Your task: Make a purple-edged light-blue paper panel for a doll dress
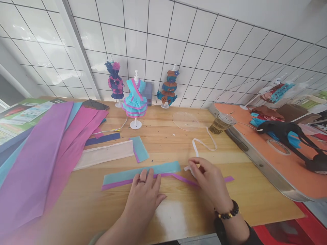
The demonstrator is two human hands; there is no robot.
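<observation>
My left hand point(145, 192) lies flat with its fingers apart, pressing on a light blue strip point(163, 167) and the narrow purple strip point(178, 177) along its lower edge. To the right, the purple strip runs loose under my right hand point(211, 178). My right thumb and fingers are pinched together at the end of a thin white tape point(195, 149), which trails back over the table in a loop. A small white piece shows beside those fingertips, partly hidden by the hand.
Miniature dress forms point(136, 92) stand along the tiled wall. Coloured sheets point(48, 153) cover the left side. A white strip point(104, 154) and a blue-purple piece point(139, 149) lie behind my left hand. A lidded cup point(222, 123) stands near the orange board point(237, 126) at right.
</observation>
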